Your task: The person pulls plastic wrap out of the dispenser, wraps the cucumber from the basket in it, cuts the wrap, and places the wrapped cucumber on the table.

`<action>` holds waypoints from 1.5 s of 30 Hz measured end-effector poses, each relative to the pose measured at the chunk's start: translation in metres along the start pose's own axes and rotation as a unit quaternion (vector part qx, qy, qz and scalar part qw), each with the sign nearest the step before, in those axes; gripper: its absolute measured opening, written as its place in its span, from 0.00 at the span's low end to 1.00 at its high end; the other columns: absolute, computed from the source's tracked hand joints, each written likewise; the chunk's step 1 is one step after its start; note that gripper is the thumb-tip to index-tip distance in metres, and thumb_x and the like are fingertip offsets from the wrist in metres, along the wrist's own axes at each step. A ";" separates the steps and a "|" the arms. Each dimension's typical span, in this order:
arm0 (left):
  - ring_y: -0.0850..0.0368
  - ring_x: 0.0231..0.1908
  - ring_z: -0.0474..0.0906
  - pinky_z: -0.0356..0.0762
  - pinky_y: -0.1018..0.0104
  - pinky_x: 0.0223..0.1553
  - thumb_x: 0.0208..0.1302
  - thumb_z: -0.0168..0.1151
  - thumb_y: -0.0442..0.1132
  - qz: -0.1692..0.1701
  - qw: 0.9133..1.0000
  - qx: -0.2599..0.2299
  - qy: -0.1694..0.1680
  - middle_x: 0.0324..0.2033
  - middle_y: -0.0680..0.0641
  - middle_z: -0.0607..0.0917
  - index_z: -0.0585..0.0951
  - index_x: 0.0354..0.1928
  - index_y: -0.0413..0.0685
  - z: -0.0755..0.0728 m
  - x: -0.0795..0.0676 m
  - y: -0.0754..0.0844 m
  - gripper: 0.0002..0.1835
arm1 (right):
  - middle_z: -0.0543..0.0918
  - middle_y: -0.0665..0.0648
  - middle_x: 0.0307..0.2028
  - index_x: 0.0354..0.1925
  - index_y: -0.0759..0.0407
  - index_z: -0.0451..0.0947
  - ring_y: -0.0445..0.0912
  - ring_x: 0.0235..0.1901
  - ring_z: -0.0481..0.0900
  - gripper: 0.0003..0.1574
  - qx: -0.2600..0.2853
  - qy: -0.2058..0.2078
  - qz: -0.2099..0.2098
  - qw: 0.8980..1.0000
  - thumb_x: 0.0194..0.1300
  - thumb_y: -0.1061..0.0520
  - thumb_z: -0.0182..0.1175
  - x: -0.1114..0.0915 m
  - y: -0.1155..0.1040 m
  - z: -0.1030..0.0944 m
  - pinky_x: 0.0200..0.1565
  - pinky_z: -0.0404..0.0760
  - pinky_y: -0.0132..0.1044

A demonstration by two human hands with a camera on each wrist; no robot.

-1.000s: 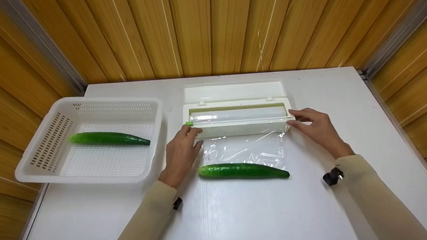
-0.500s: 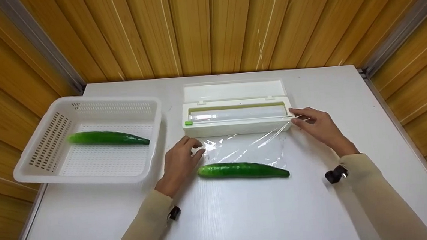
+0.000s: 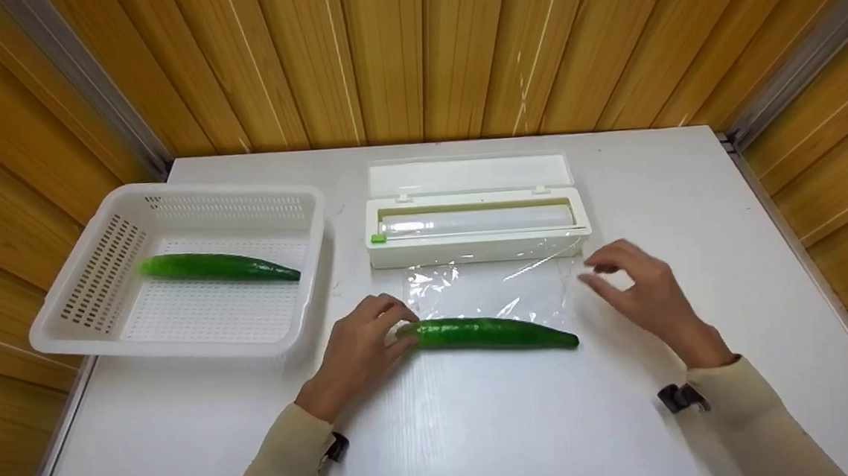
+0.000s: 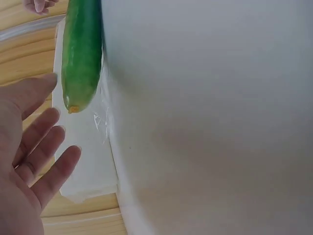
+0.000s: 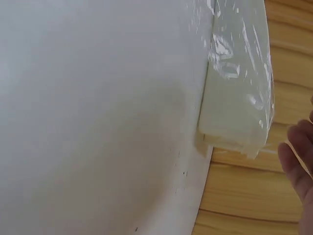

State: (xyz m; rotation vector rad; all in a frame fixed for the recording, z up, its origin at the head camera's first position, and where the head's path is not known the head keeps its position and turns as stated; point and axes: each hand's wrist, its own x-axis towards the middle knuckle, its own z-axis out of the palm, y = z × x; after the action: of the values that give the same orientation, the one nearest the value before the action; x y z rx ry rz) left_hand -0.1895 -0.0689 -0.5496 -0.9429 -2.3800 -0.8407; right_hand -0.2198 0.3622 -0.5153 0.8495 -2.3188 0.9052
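Observation:
A long green cucumber (image 3: 494,334) lies on the table across the near edge of a sheet of clear plastic wrap (image 3: 491,287). The wrap comes out of a white wrap dispenser (image 3: 481,250) with its lid raised and a green slider (image 3: 378,239) at the left end. My left hand (image 3: 361,347) is at the cucumber's pale left end, fingers parted; the left wrist view shows a gap between the fingertips (image 4: 73,152) and the cucumber (image 4: 82,58). My right hand (image 3: 644,290) hovers right of the wrap, thumb and fingers apart, holding nothing visible.
To the left stands a white perforated basket (image 3: 178,351) with another cucumber (image 3: 217,267) inside. The raised dispenser lid (image 3: 470,175) lies back toward the wooden panel wall (image 3: 381,54). The white table (image 3: 497,427) extends in front of the cucumber.
My left hand has come from the dispenser's left end toward me to the cucumber's left end. My right hand has left the dispenser's right end and moved toward me. The wrap's front has dropped lower.

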 end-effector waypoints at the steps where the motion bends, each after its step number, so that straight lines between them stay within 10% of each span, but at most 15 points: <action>1: 0.54 0.47 0.83 0.86 0.63 0.39 0.52 0.86 0.38 0.003 1.000 0.000 -0.019 0.44 0.52 0.86 0.87 0.42 0.51 0.000 0.001 0.001 0.17 | 0.86 0.55 0.41 0.45 0.64 0.85 0.49 0.38 0.86 0.24 0.009 -0.032 -0.016 0.999 0.49 0.73 0.82 -0.004 -0.006 0.002 0.47 0.81 0.26; 8: 0.54 0.50 0.85 0.86 0.56 0.47 0.57 0.83 0.36 -0.029 0.991 -0.007 -0.134 0.51 0.50 0.86 0.87 0.54 0.51 0.002 0.007 0.000 0.22 | 0.85 0.48 0.49 0.50 0.59 0.83 0.46 0.47 0.85 0.29 0.019 -0.204 -0.038 0.978 0.52 0.60 0.85 -0.027 -0.024 0.018 0.53 0.78 0.23; 17: 0.56 0.48 0.85 0.84 0.54 0.48 0.68 0.76 0.43 -0.092 0.980 -0.035 -0.173 0.49 0.52 0.88 0.86 0.61 0.53 0.003 0.013 -0.002 0.21 | 0.87 0.50 0.48 0.51 0.59 0.82 0.43 0.44 0.86 0.22 0.015 -0.215 -0.039 0.976 0.61 0.71 0.75 -0.032 -0.021 0.022 0.50 0.81 0.28; 34: 0.49 0.54 0.80 0.84 0.53 0.50 0.64 0.79 0.43 -0.082 0.980 -0.001 -0.179 0.55 0.45 0.81 0.83 0.65 0.44 0.012 0.018 -0.002 0.29 | 0.87 0.58 0.40 0.47 0.63 0.80 0.48 0.37 0.86 0.24 -0.085 -0.211 -0.084 0.970 0.54 0.69 0.80 -0.027 -0.019 0.033 0.36 0.88 0.44; 45: 0.52 0.43 0.88 0.87 0.57 0.45 0.58 0.82 0.32 -0.025 0.994 0.015 -0.107 0.47 0.47 0.88 0.82 0.53 0.48 0.011 0.020 -0.008 0.23 | 0.85 0.59 0.42 0.54 0.68 0.84 0.50 0.38 0.85 0.24 -0.090 -0.214 -0.087 0.969 0.58 0.68 0.74 -0.022 -0.017 0.034 0.38 0.88 0.45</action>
State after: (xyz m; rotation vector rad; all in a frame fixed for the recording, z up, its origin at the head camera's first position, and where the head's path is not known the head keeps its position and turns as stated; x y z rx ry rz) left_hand -0.2101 -0.0568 -0.5486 -1.0096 -2.5999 -0.7532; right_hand -0.2008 0.3358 -0.5446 1.2438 -2.5815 0.4586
